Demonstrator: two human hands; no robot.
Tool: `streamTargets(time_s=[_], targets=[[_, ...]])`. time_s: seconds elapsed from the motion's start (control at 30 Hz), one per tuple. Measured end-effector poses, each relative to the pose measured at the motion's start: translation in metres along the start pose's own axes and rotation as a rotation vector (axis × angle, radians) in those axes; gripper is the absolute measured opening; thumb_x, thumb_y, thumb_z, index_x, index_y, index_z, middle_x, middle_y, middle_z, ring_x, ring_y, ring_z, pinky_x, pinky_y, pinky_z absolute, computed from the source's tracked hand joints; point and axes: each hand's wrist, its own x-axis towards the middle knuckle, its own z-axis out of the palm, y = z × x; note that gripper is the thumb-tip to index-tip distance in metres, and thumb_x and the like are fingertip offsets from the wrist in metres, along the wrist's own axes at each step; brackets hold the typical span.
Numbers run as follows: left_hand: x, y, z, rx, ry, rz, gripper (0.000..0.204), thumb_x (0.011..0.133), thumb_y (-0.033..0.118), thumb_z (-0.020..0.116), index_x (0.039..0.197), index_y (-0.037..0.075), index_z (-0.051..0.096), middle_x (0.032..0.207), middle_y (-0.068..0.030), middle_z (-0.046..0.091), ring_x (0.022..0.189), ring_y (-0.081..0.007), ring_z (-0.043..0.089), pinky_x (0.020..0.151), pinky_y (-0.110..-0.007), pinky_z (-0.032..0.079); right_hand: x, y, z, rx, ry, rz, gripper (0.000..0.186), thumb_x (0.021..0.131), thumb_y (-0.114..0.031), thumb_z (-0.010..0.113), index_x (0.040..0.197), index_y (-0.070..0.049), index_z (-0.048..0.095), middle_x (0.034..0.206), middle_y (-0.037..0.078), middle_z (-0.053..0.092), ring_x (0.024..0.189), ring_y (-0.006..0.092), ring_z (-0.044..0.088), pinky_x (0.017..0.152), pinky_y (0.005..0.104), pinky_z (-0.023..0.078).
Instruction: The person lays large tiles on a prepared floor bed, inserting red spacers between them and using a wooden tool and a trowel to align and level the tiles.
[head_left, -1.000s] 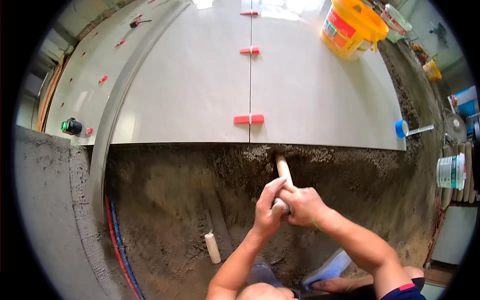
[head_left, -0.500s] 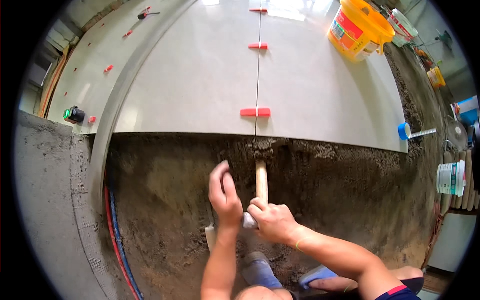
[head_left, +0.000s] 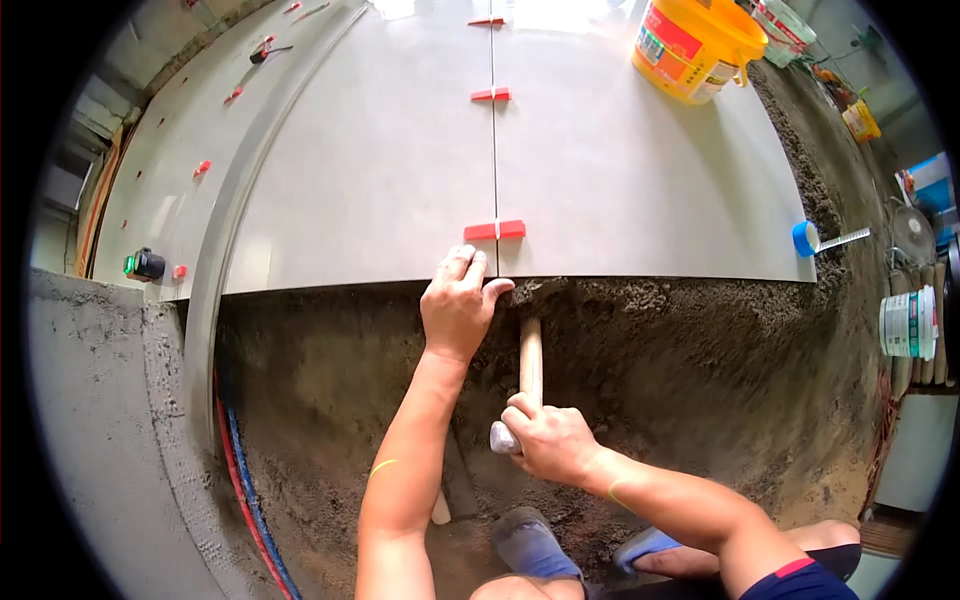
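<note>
My left hand point(head_left: 458, 310) rests with fingers apart on the near edge of a pale grey tile point(head_left: 350, 180), just below a red levelling wedge point(head_left: 508, 229) at the joint with the right-hand tile point(head_left: 650, 190). My right hand point(head_left: 545, 440) grips a wooden-handled tool point(head_left: 531, 355) below and right of my left hand; its grey butt pokes out of my fist, and its far end lies at dark mortar point(head_left: 680, 350) under the tile edge, too dark to make out. A pale-handled tool point(head_left: 441, 508) lies partly hidden behind my left forearm.
A long straightedge point(head_left: 225, 240) runs along the left. Red and blue hoses point(head_left: 238, 470) lie below it. A green-lit device point(head_left: 143, 264) sits on the left tile. Right side: yellow bucket point(head_left: 690, 55), blue tape roll point(head_left: 804, 240), white bucket point(head_left: 905, 325), more clutter. My feet are below.
My left hand has left the wooden handle and moved up onto the tile edge. My right hand still grips the tool, which has shifted left and now points more upright in view.
</note>
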Motion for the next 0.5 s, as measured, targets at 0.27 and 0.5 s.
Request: streamTargets(time_s=[0.27, 0.5], targets=[[-0.004, -0.009, 0.017, 0.147, 0.153, 0.068, 0.049, 0.073, 0.033, 0.081, 0.107, -0.002, 0.071, 0.115, -0.0152, 0.067, 0.110, -0.0336, 0.064, 0.089, -0.040, 0.055, -0.076, -0.023, -0.010, 0.084, 0.028, -0.148, 0.019, 0.078, -0.021, 0.070, 0.092, -0.011, 0.061, 0.100, 0.005, 0.065, 0.059, 0.0229, 0.065, 0.048, 0.0365, 0.051], [-0.002, -0.007, 0.019, 0.151, 0.150, 0.104, 0.046, 0.079, 0.030, 0.077, 0.107, -0.005, 0.069, 0.113, -0.0182, 0.067, 0.112, -0.0359, 0.063, 0.090, -0.041, 0.055, -0.012, 0.029, 0.017, -0.162, 0.086, -0.163, 0.021, 0.073, -0.018, 0.066, 0.089, -0.011, 0.054, 0.091, 0.006, 0.056, 0.056, 0.0221, 0.061, 0.047, 0.0359, 0.050]])
